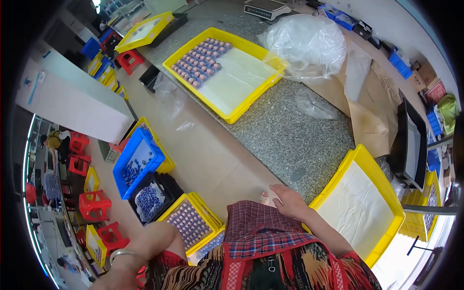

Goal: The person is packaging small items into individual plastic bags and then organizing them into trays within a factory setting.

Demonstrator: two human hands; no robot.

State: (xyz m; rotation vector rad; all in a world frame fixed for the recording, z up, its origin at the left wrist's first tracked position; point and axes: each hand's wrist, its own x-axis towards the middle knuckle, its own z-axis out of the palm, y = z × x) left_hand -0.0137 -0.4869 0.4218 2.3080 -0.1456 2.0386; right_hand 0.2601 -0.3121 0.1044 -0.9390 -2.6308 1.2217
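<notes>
My right hand is at the near edge of the speckled grey counter, fingers stretched out and nothing in them. Beside that forearm stands a yellow tray lined with white sheet. My left arm bends back at the lower left, with a bangle at the wrist. Only the back part of my left hand shows there; its fingers are hidden. Farther along the counter lies another yellow tray, its left part filled with rows of small blue and pinkish-white round pieces.
Left of me are stacked yellow trays of round pieces, a black tray and a blue bin with loose blue pieces. Clear plastic bags, brown paper and a scale lie on the counter. Red stools stand left.
</notes>
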